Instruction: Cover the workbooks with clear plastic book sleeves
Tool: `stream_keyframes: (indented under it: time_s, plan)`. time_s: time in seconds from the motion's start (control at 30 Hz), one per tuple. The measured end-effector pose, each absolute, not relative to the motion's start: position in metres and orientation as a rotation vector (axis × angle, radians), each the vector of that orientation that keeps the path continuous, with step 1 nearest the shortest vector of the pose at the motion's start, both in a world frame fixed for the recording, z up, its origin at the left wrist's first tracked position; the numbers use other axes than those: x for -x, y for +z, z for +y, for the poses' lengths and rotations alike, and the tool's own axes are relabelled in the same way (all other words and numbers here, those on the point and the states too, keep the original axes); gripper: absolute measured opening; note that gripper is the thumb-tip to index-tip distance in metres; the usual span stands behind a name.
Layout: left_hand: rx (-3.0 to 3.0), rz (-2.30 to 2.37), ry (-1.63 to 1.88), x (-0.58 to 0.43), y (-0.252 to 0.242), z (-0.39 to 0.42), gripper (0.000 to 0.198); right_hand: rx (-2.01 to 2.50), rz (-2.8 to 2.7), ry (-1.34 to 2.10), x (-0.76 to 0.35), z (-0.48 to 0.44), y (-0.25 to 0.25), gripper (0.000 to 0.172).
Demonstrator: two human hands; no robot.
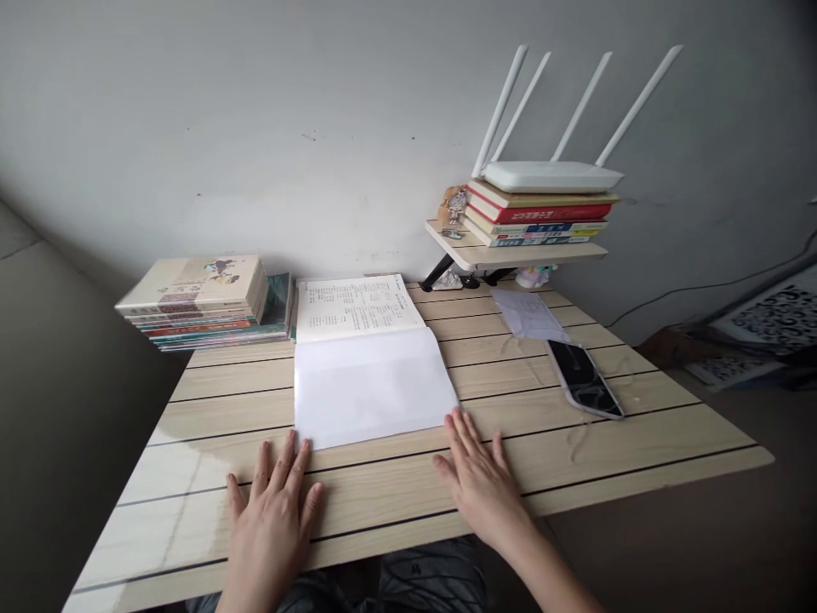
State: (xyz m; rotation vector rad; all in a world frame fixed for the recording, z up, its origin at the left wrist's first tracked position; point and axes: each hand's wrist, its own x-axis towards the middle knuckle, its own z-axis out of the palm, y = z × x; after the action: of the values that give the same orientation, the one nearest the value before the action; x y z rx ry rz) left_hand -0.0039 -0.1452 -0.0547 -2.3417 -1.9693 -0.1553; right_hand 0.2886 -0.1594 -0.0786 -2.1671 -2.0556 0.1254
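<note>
Neither hand gripped anything: both lay flat and spread, palms down on the wooden table (574, 443). The left hand (273, 511) rested just below the near left corner of the open book (367, 358), its fingertips at or almost at the page edge. The right hand (478, 481) lay by the near right corner, fingertips touching or nearly touching it.

The book sat in the middle of the table, opened flat. Its far page carried dense printed lines; its near page was blank, white and smooth, with a slight sheen. Judging by that, the book was already open and squared to the person, and no page was lifted or pinched.

The tabletop was pale wood-grain laminate, glossy near the front edge, crossed by thin dark seams. A stack of books (197, 305) lay flat at the far left. A dark, glassy smartphone (584, 379) and a thin sheet of paper (528, 313) lay to the right. On a small raised shelf (511, 254), more books (539, 217) carried a white router (552, 174) with four slim antennas.
</note>
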Motion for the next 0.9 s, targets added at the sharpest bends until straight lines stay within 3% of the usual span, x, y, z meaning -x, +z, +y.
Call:
stream_keyframes:
  time_s: [0.37,0.53,0.73,0.9]
  plan:
    - [2.309,-2.119,-0.207,0.014,-0.051,-0.141,0.040,2.219,-1.861,-0.065,-0.319,-0.159,-0.084,0.052]
    - [2.273,-2.048,-0.281,0.018,-0.054,-0.138,0.038,2.031,-1.673,-0.033,-0.345,-0.147,-0.089,0.048]
    - [2.543,-1.522,-0.397,0.027,-0.048,-0.111,0.027,1.713,-1.359,0.449,-0.352,-0.117,-0.087,0.051]
    - [2.602,-1.203,-0.313,0.020,-0.041,-0.094,0.032,1.646,-1.192,0.752,-0.344,-0.091,-0.078,0.060]
